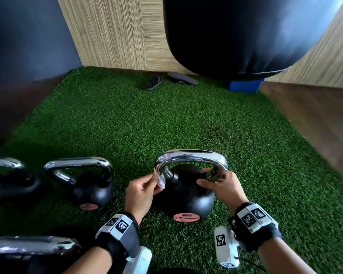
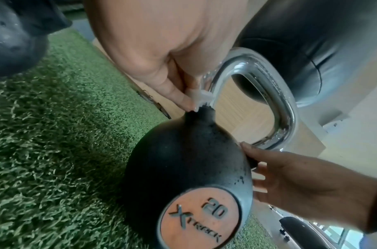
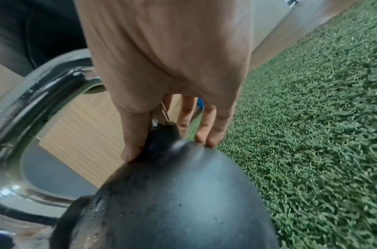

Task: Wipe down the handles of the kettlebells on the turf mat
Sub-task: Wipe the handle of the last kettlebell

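A black 20 kg kettlebell (image 1: 186,196) with a chrome handle (image 1: 190,158) stands on the green turf mat (image 1: 166,119). My left hand (image 1: 148,184) pinches a small white wipe (image 1: 160,179) against the left leg of the handle, just above the black body. In the left wrist view the wipe (image 2: 201,96) sits between the fingertips (image 2: 183,99) and the chrome handle (image 2: 286,109). My right hand (image 1: 209,179) grips the right leg of the handle. The right wrist view shows its thumb (image 3: 132,134) and fingers (image 3: 206,126) either side of that leg, touching the kettlebell body (image 3: 183,193).
Two more kettlebells (image 1: 91,186) (image 1: 10,180) stand to the left, and another chrome handle (image 1: 28,247) shows at the bottom left. A black punching bag (image 1: 246,36) hangs ahead. Dark sandals (image 1: 153,82) and a blue block (image 1: 245,86) lie at the mat's far edge.
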The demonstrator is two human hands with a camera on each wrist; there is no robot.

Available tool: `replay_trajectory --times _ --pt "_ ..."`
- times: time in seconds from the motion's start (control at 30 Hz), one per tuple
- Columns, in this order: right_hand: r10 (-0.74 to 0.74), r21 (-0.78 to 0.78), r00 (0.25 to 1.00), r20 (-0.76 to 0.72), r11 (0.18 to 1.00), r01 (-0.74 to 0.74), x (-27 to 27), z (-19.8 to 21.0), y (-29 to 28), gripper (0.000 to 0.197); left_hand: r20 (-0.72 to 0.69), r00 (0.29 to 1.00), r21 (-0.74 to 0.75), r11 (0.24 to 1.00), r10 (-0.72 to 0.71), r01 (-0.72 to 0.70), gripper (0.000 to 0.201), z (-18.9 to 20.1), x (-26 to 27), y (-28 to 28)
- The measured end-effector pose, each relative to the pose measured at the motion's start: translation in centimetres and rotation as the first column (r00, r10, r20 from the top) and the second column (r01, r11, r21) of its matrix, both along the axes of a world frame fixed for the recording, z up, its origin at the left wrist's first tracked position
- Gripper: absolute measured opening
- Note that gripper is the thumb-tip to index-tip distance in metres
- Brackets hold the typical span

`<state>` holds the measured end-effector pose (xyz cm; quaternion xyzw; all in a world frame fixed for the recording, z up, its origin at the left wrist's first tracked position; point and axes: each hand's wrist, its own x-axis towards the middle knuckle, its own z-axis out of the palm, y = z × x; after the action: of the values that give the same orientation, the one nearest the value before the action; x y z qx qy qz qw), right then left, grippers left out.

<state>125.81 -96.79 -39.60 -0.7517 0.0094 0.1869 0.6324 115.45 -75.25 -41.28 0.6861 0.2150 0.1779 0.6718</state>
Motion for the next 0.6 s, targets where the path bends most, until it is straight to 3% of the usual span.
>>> replay_trajectory --times 0.1,0.17,0.27,0.4,0.53,0.6 --pt "-0.007 -0.009 1.000 -0.025 1.000 0.007 0.0 -0.2 -0.2 0.080 0.004 1.000 0.062 0.998 -0.027 0.027 0.017 0.2 -0.3 0.1" --pt "-0.028 -0.015 0.999 -0.030 1.000 0.028 -0.1 -0.2 -0.2 0.082 -0.004 0.998 0.270 0.961 -0.059 0.058 0.025 0.4 -0.6 0.2" --pt "-0.034 -0.045 0.999 -0.013 0.998 0.034 -0.4 0.0 -0.4 0.076 0.028 0.999 0.556 0.831 -0.016 -0.002 0.045 0.8 -0.2 0.3" --pt "0.000 -0.144 0.999 0.042 0.989 0.007 -1.1 0.1 -1.6 0.066 0.040 0.999 0.624 0.780 0.023 -0.043 0.038 1.2 1.2 0.2" --pt "0.203 -0.413 0.953 0.227 0.906 -0.094 -2.8 0.8 -3.8 0.035 -0.010 1.000 0.661 0.750 0.013 -0.003 0.035 1.8 3.3 -0.3" --pt "0.381 -0.517 0.841 0.383 0.843 -0.147 -3.5 1.6 -4.9 0.029 -0.098 0.995 0.703 0.707 -0.003 0.072 0.039 2.7 4.9 -0.7"
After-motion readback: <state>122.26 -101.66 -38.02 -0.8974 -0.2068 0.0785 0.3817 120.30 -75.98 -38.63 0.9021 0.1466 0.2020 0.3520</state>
